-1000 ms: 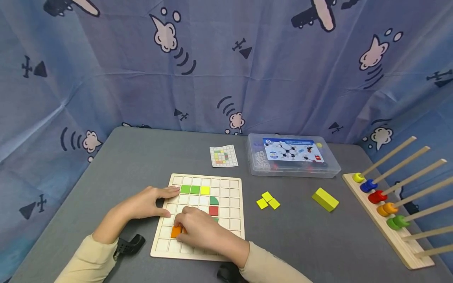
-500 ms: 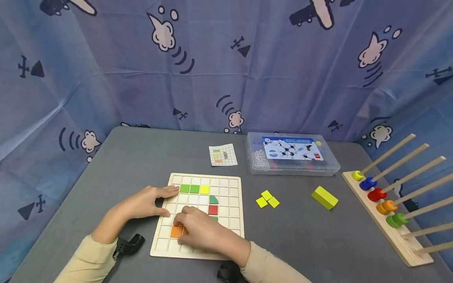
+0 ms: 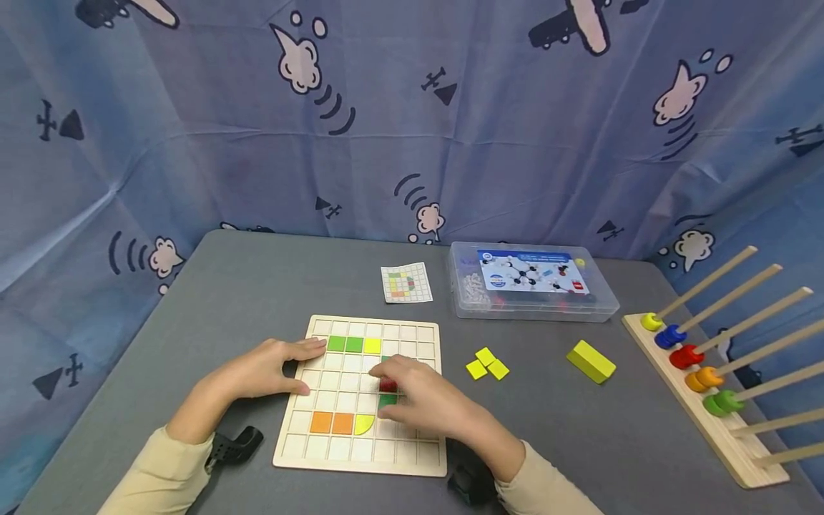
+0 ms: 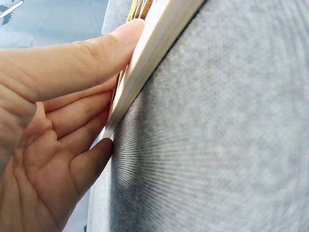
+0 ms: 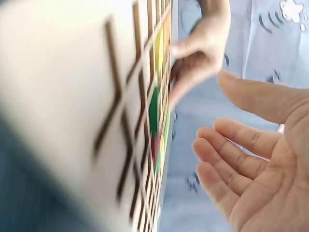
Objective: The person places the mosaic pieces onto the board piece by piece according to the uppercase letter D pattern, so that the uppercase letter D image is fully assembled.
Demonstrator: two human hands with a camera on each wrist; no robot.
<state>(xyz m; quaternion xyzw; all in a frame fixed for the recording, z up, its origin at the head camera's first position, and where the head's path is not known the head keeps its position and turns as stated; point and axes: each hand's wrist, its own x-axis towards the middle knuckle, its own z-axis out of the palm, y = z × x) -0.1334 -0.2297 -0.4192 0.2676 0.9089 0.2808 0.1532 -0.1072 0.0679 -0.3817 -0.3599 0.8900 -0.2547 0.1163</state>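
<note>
A wooden grid board [image 3: 402, 452] lies on the table. My left hand [image 3: 260, 368] rests on its left side; in the left wrist view the thumb [image 4: 128, 36] touches the board's edge. Over the right part of the board hovers my right hand [image 3: 428, 397], slightly curved and holding nothing, its palm [image 5: 270, 188] bare in the right wrist view. Green squares [image 3: 337, 343] and a yellow square [image 3: 372, 345] sit in an upper row. Two orange squares [image 3: 331, 423] and a yellow quarter-circle piece [image 3: 364, 424] fill lower cells. A red square [image 3: 388, 385] and green pieces [image 3: 387, 401] are partly hidden by the right hand.
Three loose yellow squares [image 3: 487, 364] lie right of the board, with a yellow block [image 3: 591, 362] beyond. Behind are a printed pattern card [image 3: 407, 283] and a clear plastic case [image 3: 534, 307]. A wooden peg rack [image 3: 721, 429] with coloured beads stands far right.
My right hand has lifted off the lower row and moved right and up, uncovering the second orange square and the yellow quarter-circle piece. The left hand stays in place.
</note>
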